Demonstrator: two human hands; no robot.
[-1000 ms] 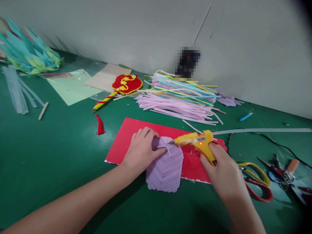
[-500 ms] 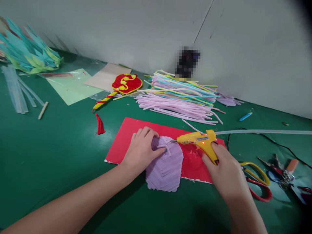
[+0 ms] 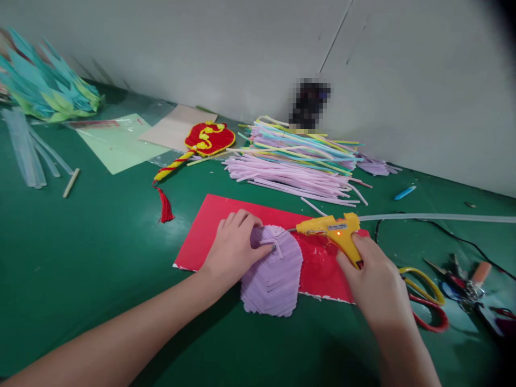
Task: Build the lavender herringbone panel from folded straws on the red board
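Note:
A flat, rounded panel of purple pipe cleaners (image 3: 274, 285) lies partly over a red board (image 3: 322, 269). My left hand (image 3: 236, 247) grips the panel at its upper left edge, thumb on top near a short bent pipe cleaner (image 3: 279, 248); its other fingertips are hidden behind the panel. In my right hand (image 3: 373, 274) is a yellow hot glue gun (image 3: 336, 228), its small light glowing orange. The nozzle points left, close to the panel's upper right edge. A long clear glue stick (image 3: 435, 217) extends from the gun's back.
A heap of pastel pipe cleaners (image 3: 298, 166) lies behind the board. A red and yellow fan (image 3: 209, 138) with a tassel sits to its left. Scissors with yellow and red handles (image 3: 427, 317) and several tools (image 3: 467, 285) are close to my right wrist. A black cord (image 3: 459, 239) runs at right.
The glue gun in my right hand has shifted slightly right, drawing its nozzle back from the panel's surface toward the edge. My left hand and the panel stay put.

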